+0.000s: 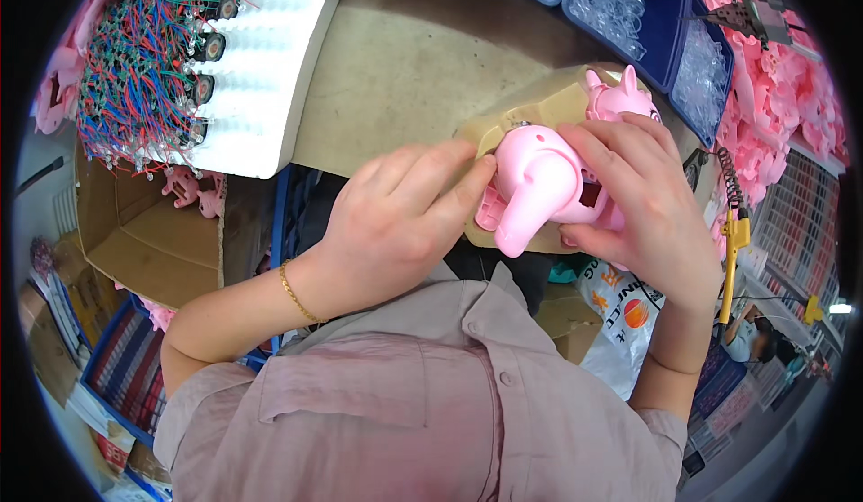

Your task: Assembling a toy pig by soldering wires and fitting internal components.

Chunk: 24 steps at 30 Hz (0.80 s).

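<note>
Pink moulded plastic toy animal [539, 183], smooth and rounded, is held over a tan shaped block [539, 106] at the edge of the beige worktable [404, 62]. It is clasped by the right hand [643, 201] from the side, while the left hand's [395, 219] fingertips are pressed against its other flank. Blue plastic bins of clear small parts [629, 8] are set behind. A white foam tray [270, 62] bearing red, blue and green wired parts [135, 62] lies to the left, above an open brown cardboard box [153, 241].
</note>
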{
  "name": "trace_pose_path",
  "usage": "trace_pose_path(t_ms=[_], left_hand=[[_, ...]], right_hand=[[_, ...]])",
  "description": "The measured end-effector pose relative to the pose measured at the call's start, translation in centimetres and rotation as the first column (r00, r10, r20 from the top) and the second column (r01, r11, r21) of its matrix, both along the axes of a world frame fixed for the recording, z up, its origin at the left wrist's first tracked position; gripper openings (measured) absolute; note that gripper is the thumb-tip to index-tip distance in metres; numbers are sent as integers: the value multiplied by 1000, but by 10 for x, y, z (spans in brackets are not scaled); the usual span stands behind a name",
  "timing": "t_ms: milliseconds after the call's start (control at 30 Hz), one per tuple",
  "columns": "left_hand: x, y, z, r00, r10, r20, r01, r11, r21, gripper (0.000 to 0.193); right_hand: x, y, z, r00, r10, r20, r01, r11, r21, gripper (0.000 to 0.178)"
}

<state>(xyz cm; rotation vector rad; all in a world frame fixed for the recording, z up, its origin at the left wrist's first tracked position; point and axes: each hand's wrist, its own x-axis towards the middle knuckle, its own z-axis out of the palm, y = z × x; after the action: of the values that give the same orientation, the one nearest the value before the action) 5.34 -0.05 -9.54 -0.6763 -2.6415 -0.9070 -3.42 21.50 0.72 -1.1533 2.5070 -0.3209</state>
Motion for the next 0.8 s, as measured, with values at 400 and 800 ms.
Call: trace_pose_path(t_ms=[400,800], left_hand=[[-63,46,65,925,-261,277,231,963,137,73],[-76,67,87,877,-369,307,459,832,-311,67]], right_hand=[[13,23,-1,989,-55,-134,34,987,-158,39],[95,20,-23,-36,-139,990,993,110,52,18]])
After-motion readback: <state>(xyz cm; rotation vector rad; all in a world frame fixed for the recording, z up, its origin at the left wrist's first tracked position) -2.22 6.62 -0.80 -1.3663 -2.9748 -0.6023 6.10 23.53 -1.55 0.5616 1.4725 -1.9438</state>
